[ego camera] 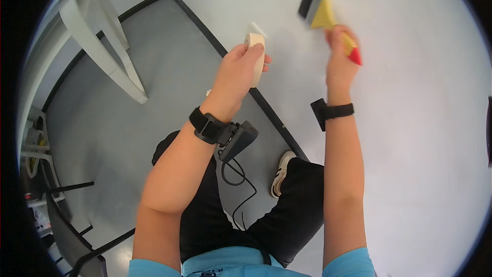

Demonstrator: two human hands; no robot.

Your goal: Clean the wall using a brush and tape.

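Observation:
Near the upper middle, my left hand [242,65] grips a roll of cream masking tape [255,73], thumb on its outer face. A small piece of clear film or plastic [257,29] shows just beyond the roll, against the white wall. My right hand [342,52], further right, is closed around the yellow and red handle of a flat brush [323,13]. The brush's dark bristles point to the upper left and look slightly blurred; they appear apart from the wall, though contact is hard to judge.
A white wall [415,123] with a black baseboard [269,111] runs along the right. White curved furniture legs [103,54] stand on the grey floor [161,73] at upper left. A black-framed chair [73,234] is at lower left, near shelving [36,157]. A black cable [250,200] hangs between my legs.

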